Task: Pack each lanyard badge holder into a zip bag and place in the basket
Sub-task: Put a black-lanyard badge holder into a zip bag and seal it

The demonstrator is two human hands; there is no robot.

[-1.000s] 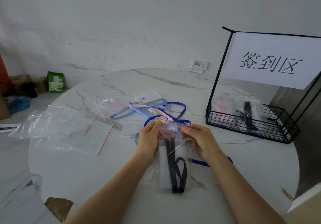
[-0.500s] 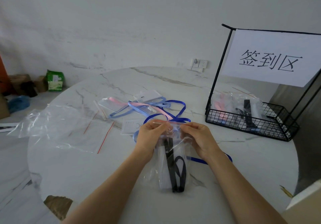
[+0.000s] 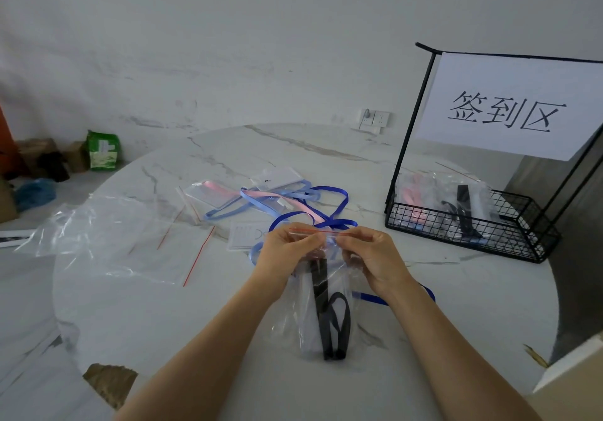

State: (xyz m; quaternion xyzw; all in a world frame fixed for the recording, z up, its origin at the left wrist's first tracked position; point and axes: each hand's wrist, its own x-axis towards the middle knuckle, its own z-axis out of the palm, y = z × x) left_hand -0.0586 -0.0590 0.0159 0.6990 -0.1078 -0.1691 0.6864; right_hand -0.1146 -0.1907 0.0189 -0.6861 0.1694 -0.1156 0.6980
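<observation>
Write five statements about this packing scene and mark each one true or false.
1. The left hand and right hand pinch the red-striped top of the zip bag. True.
2. The lanyard inside that bag is pink. False: it is a black lanyard.
3. The basket holds packed bags. True.
4. The basket stands at the person's left. False: it is on the right side of the table.
5. Loose lanyards lie beyond the hands. True.
</observation>
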